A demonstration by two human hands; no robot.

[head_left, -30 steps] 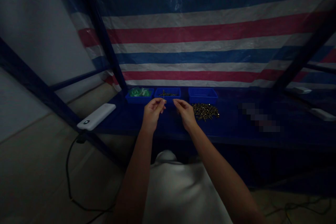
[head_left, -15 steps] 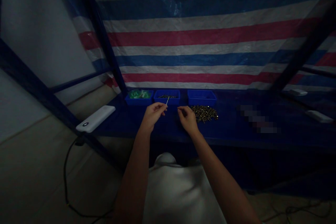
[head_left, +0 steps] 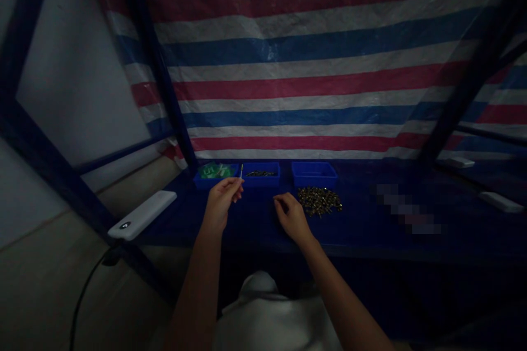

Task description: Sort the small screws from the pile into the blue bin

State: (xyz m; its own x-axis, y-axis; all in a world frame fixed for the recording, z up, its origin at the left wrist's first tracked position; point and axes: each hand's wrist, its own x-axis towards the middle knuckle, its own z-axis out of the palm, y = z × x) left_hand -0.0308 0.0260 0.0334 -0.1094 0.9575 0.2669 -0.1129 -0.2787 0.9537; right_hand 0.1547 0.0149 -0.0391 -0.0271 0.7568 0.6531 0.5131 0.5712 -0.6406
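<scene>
My left hand (head_left: 221,196) is closed in a pinch on a thin pin-like piece (head_left: 241,170) that sticks up from the fingertips, just in front of the left blue tray (head_left: 206,180) with green bits in it. My right hand (head_left: 289,215) rests with curled fingers on the dark blue table (head_left: 370,230), just left of a pile of small brass-coloured parts (head_left: 319,199). Whether it holds anything is hidden. A middle blue tray (head_left: 263,179) holds dark thin pieces, and a third blue tray (head_left: 314,174) stands behind the pile.
A white power bank (head_left: 142,214) lies on the table's left end, with a black cable (head_left: 84,296) hanging to the floor. A striped red, white and blue tarp (head_left: 313,66) hangs behind. Dark blue frame posts (head_left: 154,60) rise at both sides. Two white objects (head_left: 498,201) lie far right.
My hands have drawn apart. The left hand moved left with the thin piece, from the middle tray toward the green tray. The right hand dropped onto the table. The camera tilted up.
</scene>
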